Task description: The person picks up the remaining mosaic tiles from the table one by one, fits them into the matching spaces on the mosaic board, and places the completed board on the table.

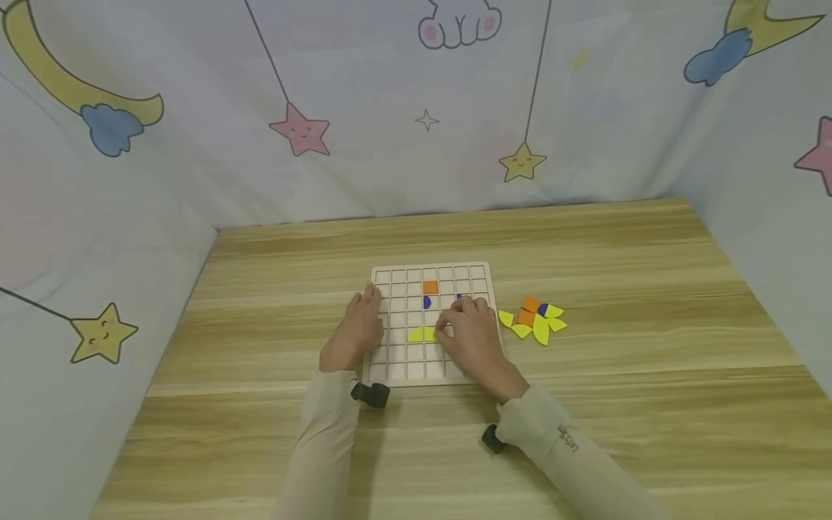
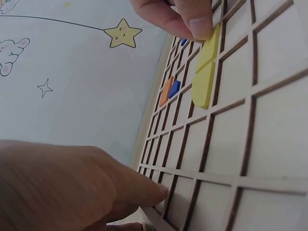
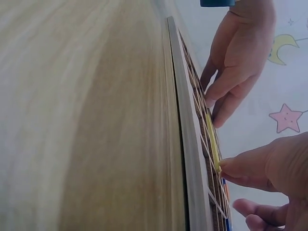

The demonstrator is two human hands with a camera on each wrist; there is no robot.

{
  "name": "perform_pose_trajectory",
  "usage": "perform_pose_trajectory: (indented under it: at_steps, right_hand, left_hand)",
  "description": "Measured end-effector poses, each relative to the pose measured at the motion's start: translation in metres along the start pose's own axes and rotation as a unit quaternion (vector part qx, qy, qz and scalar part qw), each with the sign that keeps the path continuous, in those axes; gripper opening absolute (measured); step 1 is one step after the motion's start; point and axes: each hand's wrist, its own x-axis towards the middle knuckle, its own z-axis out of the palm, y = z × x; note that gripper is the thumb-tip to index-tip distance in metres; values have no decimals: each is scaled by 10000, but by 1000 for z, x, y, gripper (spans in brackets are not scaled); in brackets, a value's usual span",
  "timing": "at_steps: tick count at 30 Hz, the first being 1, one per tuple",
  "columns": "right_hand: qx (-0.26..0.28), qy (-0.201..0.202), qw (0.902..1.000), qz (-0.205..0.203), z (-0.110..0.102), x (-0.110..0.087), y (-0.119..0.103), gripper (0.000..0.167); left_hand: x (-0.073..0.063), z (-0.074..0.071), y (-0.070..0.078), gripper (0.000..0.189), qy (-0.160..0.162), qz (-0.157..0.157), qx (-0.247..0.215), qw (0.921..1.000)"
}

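Note:
A wooden grid board (image 1: 429,266) lies on the table. My left hand (image 1: 356,328) rests on its left edge, thumb over the board and fingers along the rim. Two yellow curved pieces sit side by side in neighbouring cells, a left one (image 2: 203,86) and a right one (image 1: 430,334). With thumb and bent fingers, my right hand (image 1: 474,339) pinches the right one; its grip is partly hidden. Farther up the board are an orange square (image 1: 430,287) and a blue half-round piece (image 1: 427,302) below it. A second blue piece (image 1: 458,296) is mostly covered by the right hand.
Right of the board lies a loose group with orange squares (image 1: 526,318), several yellow curved pieces (image 1: 541,328) and a blue piece (image 1: 543,309). Cloth walls (image 1: 390,173) printed with stars and moons stand behind and beside the wood-grain table (image 1: 624,289).

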Motion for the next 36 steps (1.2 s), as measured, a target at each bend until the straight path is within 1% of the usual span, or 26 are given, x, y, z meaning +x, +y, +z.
perform_pose_trajectory:
  at_steps: [5, 10, 15, 18, 22, 29, 36]
  right_hand:
    - [91, -11, 10000, 3, -5, 1, 4, 6]
    - [171, -53, 9996, 205, -17, 4, 13, 9]
    - [299, -90, 9990, 306, -26, 5, 24, 11]
    - [465, -92, 9983, 330, -30, 4, 31, 11]
    - [540, -37, 9978, 386, -34, 3, 40, 12]
    - [474, 21, 9978, 471, -43, -5, 57, 17]
    - [189, 156, 9981, 567, -47, -9, 73, 20]
  left_hand:
    - [0, -1, 0, 60, -51, -8, 31, 10000]
    - [0, -1, 1, 60, -91, 12, 36, 10000]
    - [0, -2, 0, 60, -100, 47, 54, 9999]
    - [0, -3, 0, 60, -109, 1, 31, 9999]
    - [0, -3, 0, 60, -137, -56, -45, 9999]
    - [0, -2, 0, 61, -110, -75, -102, 9999]
    - [0, -2, 0, 61, -107, -74, -107, 9999]
